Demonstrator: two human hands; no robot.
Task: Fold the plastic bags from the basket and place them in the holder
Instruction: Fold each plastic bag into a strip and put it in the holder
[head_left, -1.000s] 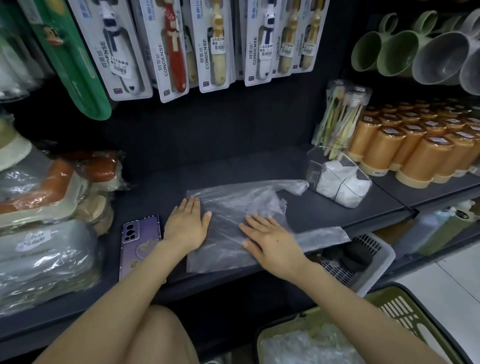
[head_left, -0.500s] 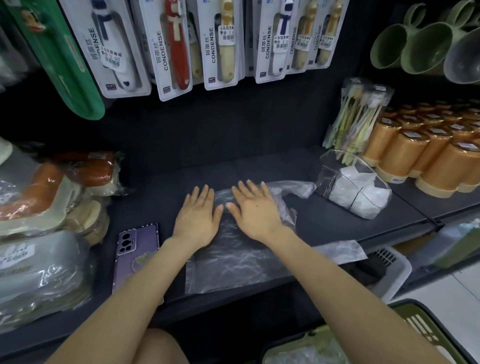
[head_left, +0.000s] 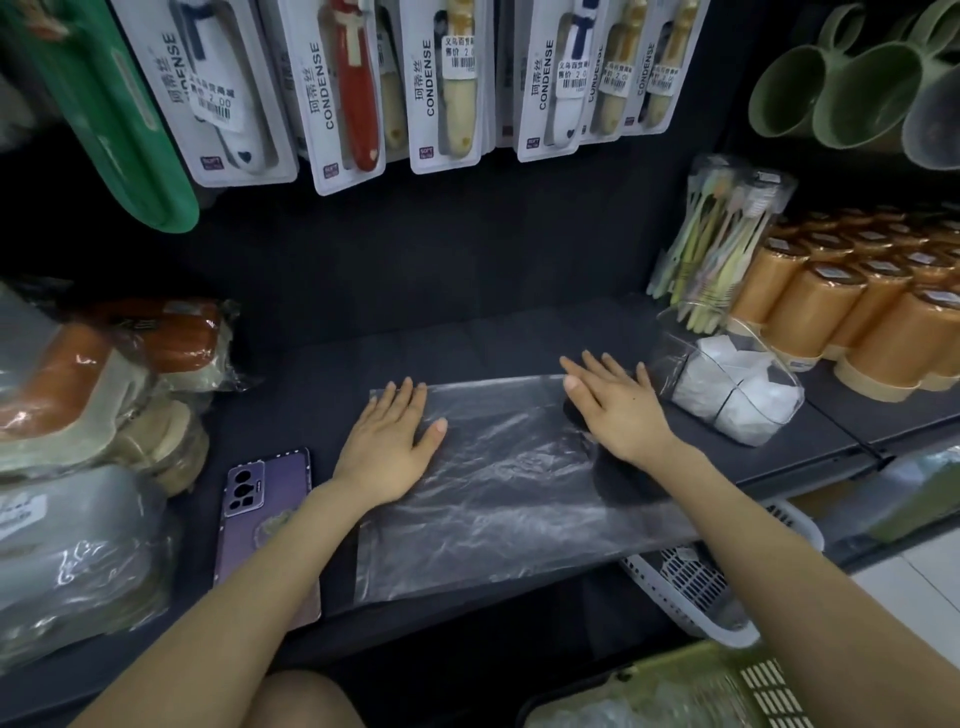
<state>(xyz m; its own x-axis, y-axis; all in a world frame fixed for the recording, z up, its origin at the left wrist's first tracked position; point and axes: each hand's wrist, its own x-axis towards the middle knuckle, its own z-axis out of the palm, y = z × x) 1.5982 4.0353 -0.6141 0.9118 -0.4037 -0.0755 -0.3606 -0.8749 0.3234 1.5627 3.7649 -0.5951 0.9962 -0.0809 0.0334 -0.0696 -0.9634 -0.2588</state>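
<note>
A clear plastic bag lies spread flat on the dark shelf, its near edge hanging over the shelf front. My left hand presses flat on the bag's left side with straight fingers. My right hand lies flat on the bag's far right corner, fingers straight and spread. To the right stands a clear holder with folded white bags inside. The green basket with crumpled clear bags sits at the bottom right.
A purple phone lies left of the bag. Wrapped goods crowd the left of the shelf; orange cups and a toothbrush pack stand at the right. A white slotted basket sits below the shelf. Toothbrush cards hang above.
My right hand has slid from beside my left hand to the right along the bag's far edge, flattening it. The left hand stays pressed in place. The camera has moved closer.
</note>
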